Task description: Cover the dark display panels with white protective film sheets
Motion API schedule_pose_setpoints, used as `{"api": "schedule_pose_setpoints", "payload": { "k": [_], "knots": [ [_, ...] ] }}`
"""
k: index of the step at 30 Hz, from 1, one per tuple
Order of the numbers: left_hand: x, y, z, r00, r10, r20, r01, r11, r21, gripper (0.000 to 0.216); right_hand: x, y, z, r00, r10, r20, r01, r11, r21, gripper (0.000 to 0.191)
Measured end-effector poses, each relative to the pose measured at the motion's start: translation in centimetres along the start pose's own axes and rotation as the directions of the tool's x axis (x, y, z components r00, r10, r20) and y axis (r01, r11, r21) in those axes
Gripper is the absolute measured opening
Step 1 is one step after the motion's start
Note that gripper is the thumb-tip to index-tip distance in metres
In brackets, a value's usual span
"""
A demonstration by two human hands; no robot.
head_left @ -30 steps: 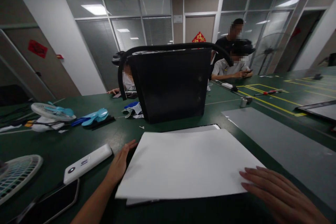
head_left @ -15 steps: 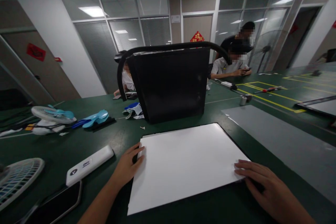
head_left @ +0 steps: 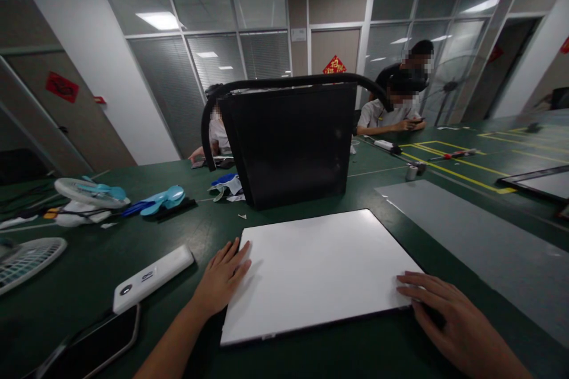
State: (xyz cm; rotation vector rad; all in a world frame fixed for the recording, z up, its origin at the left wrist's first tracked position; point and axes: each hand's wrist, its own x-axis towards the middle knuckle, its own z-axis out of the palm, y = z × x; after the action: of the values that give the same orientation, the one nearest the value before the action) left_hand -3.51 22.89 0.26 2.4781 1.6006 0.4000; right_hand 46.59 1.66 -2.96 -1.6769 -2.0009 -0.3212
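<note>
A white sheet (head_left: 315, 275) lies on a thin dark-edged panel on the table in front of me. My left hand (head_left: 224, 278) rests at the sheet's left edge, with its fingers stretched out and their tips on the white surface. At the right edge, my right hand (head_left: 440, 302) lays its extended fingers on the near right corner, and its thumb is apart from them beside the panel. Neither hand is closed around anything. Behind the panel stands a large black box-like piece (head_left: 293, 145) with a curved black tube over its top.
A white power bank (head_left: 153, 278), a phone (head_left: 95, 340) and a white fan guard (head_left: 33, 263) lie to the left. Farther back are light-blue fan blades (head_left: 164, 200). A translucent grey sheet (head_left: 480, 243) covers the right side. Several people are beyond the table.
The white sheet's near left corner has shifted away from me and slightly right, lining up with the panel. My left hand has flattened onto the left edge. My right hand is nearly unchanged.
</note>
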Motion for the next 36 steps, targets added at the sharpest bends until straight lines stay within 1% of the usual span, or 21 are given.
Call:
{"api": "schedule_pose_setpoints", "payload": {
  "k": [2,4,7,9,14,21,25,27,29,31,33,36],
  "knots": [
    [0.0,0.1,0.0,1.0,0.003,0.011,-0.003,1.0,0.017,0.065,-0.1,0.5,0.4,0.999,0.041,-0.019,-0.041,0.999,-0.011,0.036],
    [0.0,0.1,0.0,1.0,0.006,0.023,-0.007,1.0,0.031,0.067,-0.3,1.1,0.8,0.99,0.127,-0.056,-0.129,0.991,-0.042,0.04],
    [0.0,0.2,-0.1,0.999,0.011,0.037,-0.013,0.999,0.047,0.071,-0.6,1.8,1.4,0.952,0.286,-0.105,-0.296,0.95,-0.099,0.055],
    [-0.1,0.3,-0.1,0.999,0.012,0.04,-0.014,0.998,0.057,0.072,-0.9,2.0,1.7,0.938,0.331,-0.106,-0.342,0.933,-0.113,0.062],
    [-0.1,0.2,-0.2,0.999,0.017,0.047,-0.021,0.997,0.07,0.078,-1.2,1.9,2.0,0.954,0.295,-0.058,-0.3,0.948,-0.11,0.066],
    [-0.3,0.0,0.1,0.999,0.017,0.043,-0.019,0.998,0.067,0.084,-1.3,1.9,1.8,0.984,0.176,0.008,-0.172,0.973,-0.154,0.066],
    [-0.4,-0.1,0.2,1.0,0.016,0.014,-0.017,0.998,0.061,0.081,-1.4,1.8,1.7,0.989,0.133,0.067,-0.122,0.982,-0.147,0.072],
    [-0.3,0.0,0.2,1.0,0.013,-0.005,-0.013,0.998,0.059,0.077,-1.4,1.6,2.0,0.986,0.15,0.079,-0.137,0.979,-0.151,0.077],
    [-0.3,0.1,0.1,1.0,0.012,-0.016,-0.011,0.998,0.057,0.074,-1.4,1.6,2.2,0.979,0.19,0.07,-0.177,0.972,-0.154,0.081],
    [-0.3,0.2,0.0,1.0,0.012,-0.02,-0.01,0.998,0.055,0.075,-1.5,2.2,2.3,0.968,0.251,0.027,-0.244,0.957,-0.154,0.082],
    [-0.3,0.3,-0.1,1.0,0.011,-0.024,-0.01,0.999,0.053,0.076,-1.7,3.9,1.7,0.952,0.303,-0.044,-0.306,0.937,-0.171,0.083],
    [-0.5,0.3,-0.1,0.999,0.012,-0.035,-0.01,0.999,0.051,0.073,-2.9,8.0,-0.7,0.925,0.343,-0.165,-0.373,0.904,-0.209,0.084]
  ]
}}
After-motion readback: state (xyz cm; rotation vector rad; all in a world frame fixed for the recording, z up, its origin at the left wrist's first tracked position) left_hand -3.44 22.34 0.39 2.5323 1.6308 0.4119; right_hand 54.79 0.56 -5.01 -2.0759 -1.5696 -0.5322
